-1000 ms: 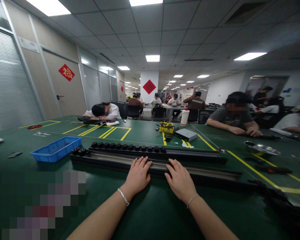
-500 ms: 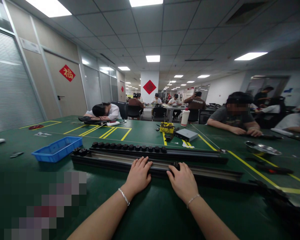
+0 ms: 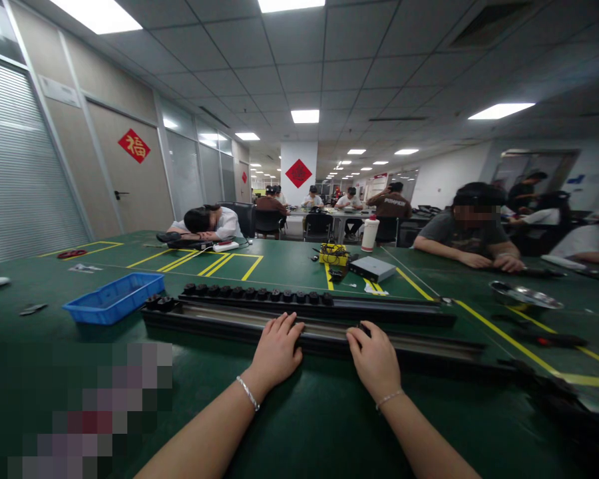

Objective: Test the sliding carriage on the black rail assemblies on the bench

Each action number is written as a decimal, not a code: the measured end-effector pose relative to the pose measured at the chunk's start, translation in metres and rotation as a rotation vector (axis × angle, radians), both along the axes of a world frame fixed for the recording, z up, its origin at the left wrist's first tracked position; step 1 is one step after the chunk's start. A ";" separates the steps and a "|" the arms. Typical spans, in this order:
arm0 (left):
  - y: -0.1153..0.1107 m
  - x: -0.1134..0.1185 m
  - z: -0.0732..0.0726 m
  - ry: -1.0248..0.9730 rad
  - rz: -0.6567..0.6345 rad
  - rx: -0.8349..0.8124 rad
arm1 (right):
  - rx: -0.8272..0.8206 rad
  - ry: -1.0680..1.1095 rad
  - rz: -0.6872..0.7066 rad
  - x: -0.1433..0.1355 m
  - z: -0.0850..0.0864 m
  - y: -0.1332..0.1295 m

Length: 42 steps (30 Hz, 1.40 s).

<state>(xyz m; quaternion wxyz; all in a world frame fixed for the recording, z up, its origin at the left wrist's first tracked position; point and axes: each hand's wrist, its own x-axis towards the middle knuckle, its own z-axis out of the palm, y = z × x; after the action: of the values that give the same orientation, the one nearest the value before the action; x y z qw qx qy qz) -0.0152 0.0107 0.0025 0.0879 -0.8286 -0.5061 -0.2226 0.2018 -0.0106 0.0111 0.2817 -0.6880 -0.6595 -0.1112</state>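
A long black channel rail [image 3: 209,322] lies across the green table in front of me, with small black round parts [image 3: 166,303] at its left end. My left hand [image 3: 276,352] rests on the rail's near edge, fingers spread and nothing in them. My right hand [image 3: 375,356] is at the rail further right, its fingers closed round a small black part [image 3: 363,327] that is mostly hidden. Behind it lies a second rail [image 3: 394,310], with a row of black round parts [image 3: 262,294] along its left half.
A blue tray [image 3: 114,299] stands left of the rails. Behind them are a yellow object with cables [image 3: 333,254], a grey box [image 3: 372,269] and a white bottle [image 3: 369,234]. A metal dish [image 3: 525,295] is at the right. People sit across the table.
My right hand has moved a little to the right along the rail, with the small black part now mostly hidden by its fingers. My left hand has stayed in place.
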 end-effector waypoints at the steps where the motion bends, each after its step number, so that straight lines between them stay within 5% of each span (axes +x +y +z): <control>1: 0.000 0.000 0.000 -0.001 0.000 0.002 | 0.005 0.026 0.006 0.002 0.000 0.001; 10: 0.002 -0.001 -0.002 -0.002 0.004 0.015 | 0.017 0.191 -0.019 0.011 0.001 0.011; 42: 0.002 -0.002 -0.003 -0.027 -0.013 0.032 | -0.097 0.107 -0.184 0.017 0.008 0.009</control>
<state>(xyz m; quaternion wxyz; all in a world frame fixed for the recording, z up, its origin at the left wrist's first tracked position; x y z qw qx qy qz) -0.0169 0.0127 -0.0005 0.0928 -0.8272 -0.4983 -0.2426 0.2190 -0.0011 0.0195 0.2714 -0.7634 -0.5822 -0.0675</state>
